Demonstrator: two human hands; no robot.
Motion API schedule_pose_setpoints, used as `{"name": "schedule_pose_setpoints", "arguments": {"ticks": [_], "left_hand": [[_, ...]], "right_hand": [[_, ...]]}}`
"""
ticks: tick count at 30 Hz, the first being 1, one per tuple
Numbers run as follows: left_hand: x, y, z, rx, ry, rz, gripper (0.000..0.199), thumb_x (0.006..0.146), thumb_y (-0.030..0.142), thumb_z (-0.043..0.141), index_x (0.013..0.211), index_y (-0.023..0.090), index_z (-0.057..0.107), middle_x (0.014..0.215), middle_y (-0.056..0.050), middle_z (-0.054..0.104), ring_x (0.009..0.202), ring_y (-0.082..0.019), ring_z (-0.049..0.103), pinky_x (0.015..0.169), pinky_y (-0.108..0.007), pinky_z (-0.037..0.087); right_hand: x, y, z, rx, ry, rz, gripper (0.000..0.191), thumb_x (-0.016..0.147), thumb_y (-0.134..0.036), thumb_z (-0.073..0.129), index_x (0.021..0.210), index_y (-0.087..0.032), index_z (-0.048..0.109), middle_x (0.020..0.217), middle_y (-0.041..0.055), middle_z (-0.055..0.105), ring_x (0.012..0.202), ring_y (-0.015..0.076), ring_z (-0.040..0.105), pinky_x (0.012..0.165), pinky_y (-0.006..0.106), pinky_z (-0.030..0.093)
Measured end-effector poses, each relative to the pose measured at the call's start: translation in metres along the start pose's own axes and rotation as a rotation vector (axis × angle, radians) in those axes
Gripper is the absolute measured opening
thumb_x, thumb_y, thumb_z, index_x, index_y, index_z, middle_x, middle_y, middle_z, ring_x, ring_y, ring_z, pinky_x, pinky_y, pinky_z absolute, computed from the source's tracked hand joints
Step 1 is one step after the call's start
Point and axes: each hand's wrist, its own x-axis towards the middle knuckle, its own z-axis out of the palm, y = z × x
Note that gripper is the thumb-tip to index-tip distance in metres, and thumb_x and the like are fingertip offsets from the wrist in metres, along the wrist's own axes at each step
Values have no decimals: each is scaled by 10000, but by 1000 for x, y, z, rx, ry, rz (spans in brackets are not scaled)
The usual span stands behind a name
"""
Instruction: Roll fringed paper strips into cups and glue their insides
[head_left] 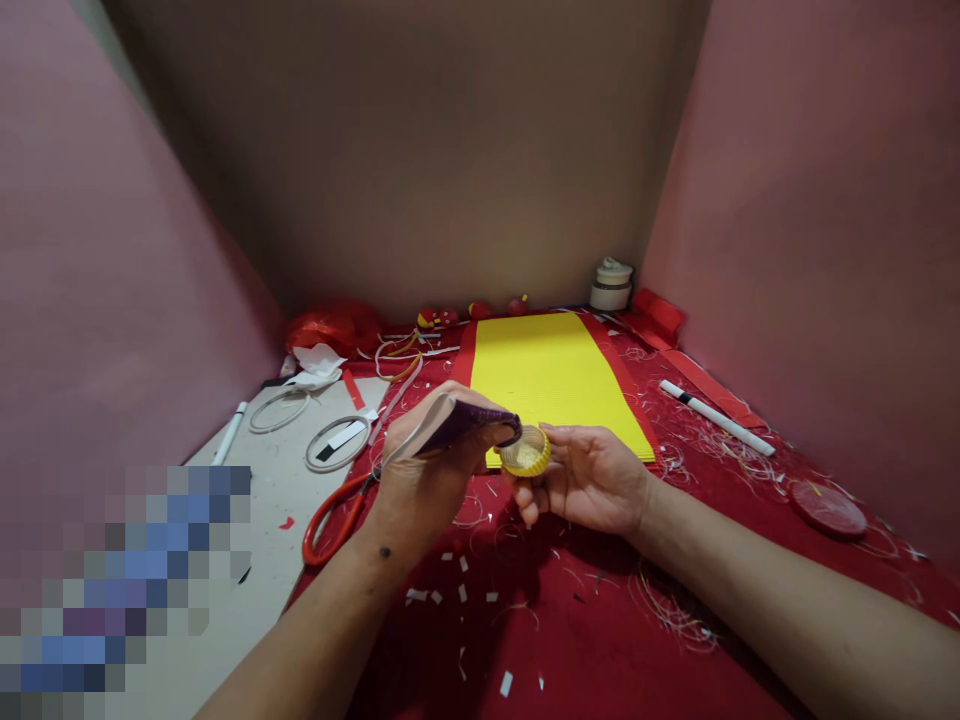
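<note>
Near the middle, my right hand [600, 478] holds a small yellow ridged cup [526, 455] between thumb and fingers, its hollow side showing. My left hand [431, 450] is closed around a dark purple and white tube-like item [461, 425], whose tip is over the cup's left rim. Behind both hands lies a yellow corrugated sheet [547, 370] on a red one. Red-handled scissors [334, 520] lie just left of my left wrist, their blades hidden.
Rings [337, 443] and paper scraps lie on a grey board [274, 530] at left. A red bag [334, 325], small red-yellow pieces [480, 311] and a white container [611, 285] stand behind. At right are a white stick [716, 418] and a round lid [829, 507].
</note>
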Motion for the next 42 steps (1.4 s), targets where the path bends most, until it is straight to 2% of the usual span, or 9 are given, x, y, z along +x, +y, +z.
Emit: {"name": "schedule_pose_setpoints", "arguments": {"ticks": [7,12,16,26,33,42], "left_hand": [[0,1,1,15,-13,-41,91,726,158,638,649,174,593,578,49,535,497,-68,492,481,-197,396],[0,-2,0,39,-56,-12,88,722,157,646,654,169,592,564,53,527,472,-62,483,457,-191,388],[1,-3,-1,50,-53,8,81,711,129,646,660,169,598,586,53,541,467,-56,486,442,-182,386],[1,1,0,-12,32,-83,111,708,144,643,637,172,563,554,59,502,474,-62,449,446,-193,371],[1,1,-1,13,84,-81,139,710,170,653,626,178,542,525,64,508,466,-69,462,472,-208,376],[2,0,1,-23,12,-98,94,697,156,635,636,172,566,547,50,502,474,-73,440,455,-203,384]], "right_hand": [[0,0,0,-21,-10,-8,333,872,-301,320,905,-75,561,739,136,648,658,222,633,645,375,481],[2,2,-2,-43,-22,-18,366,876,-313,306,938,-64,567,760,136,647,642,224,629,643,392,480],[1,1,-1,-36,-28,-9,375,884,-309,283,896,-76,577,732,129,650,640,225,638,637,380,482],[-1,1,2,-26,9,7,365,893,-299,261,893,-84,557,721,134,644,642,225,641,627,377,491],[-1,0,3,-10,24,10,400,904,-294,227,914,-68,557,702,141,645,628,226,638,606,367,487],[1,1,1,-50,12,13,349,873,-334,307,888,-88,555,705,124,642,631,216,629,624,374,485]]}}
